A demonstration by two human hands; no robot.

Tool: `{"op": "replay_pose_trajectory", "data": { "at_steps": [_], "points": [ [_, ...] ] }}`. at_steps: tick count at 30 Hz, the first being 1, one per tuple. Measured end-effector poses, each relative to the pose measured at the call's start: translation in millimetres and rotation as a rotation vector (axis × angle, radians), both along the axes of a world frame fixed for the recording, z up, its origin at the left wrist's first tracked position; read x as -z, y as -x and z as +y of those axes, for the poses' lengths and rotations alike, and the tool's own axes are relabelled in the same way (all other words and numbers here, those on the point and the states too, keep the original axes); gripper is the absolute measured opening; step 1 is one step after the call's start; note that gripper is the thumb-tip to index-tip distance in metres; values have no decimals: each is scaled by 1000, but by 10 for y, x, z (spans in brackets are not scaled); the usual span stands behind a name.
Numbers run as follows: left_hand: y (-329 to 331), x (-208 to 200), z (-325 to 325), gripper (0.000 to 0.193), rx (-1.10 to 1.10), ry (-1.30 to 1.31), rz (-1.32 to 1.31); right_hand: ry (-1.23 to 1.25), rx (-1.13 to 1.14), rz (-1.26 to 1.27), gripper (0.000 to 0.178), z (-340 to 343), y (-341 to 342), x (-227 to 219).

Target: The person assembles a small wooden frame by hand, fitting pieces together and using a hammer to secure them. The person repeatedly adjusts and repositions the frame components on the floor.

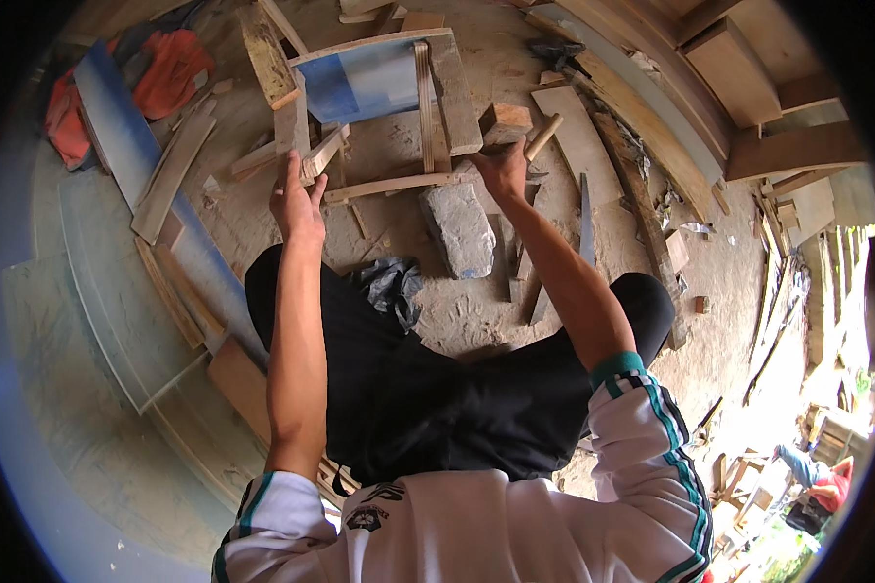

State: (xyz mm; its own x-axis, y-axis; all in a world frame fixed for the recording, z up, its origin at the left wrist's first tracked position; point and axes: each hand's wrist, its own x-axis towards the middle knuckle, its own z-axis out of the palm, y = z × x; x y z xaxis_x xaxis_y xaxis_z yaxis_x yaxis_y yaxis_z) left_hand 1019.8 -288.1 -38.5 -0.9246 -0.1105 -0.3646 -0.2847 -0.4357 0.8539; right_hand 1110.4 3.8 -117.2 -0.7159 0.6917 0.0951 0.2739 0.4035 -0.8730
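Note:
A wooden frame, like part of a stool or chair, lies in front of me with its posts toward me. My left hand grips its near left end, index finger along the outside and thumb on the other side of a short wood piece. At the near right post, my right hand is closed around the end, its fingertips mostly hidden. Just beyond it sits a wood block. A hammer with a wooden handle is close beside that hand.
A grey stone block lies between my knees and the frame, near a crumpled black plastic bag. To the right are a handsaw and long boards. Leftward lie a blue board, an orange cloth and wood strips.

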Motion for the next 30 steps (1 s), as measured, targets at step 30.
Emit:
{"op": "replay_pose_trajectory", "data": {
  "at_steps": [30],
  "points": [
    [-189,-253,1224,62,789,349,253,-86,-189,-81,80,-357,110,-12]
  ]
}}
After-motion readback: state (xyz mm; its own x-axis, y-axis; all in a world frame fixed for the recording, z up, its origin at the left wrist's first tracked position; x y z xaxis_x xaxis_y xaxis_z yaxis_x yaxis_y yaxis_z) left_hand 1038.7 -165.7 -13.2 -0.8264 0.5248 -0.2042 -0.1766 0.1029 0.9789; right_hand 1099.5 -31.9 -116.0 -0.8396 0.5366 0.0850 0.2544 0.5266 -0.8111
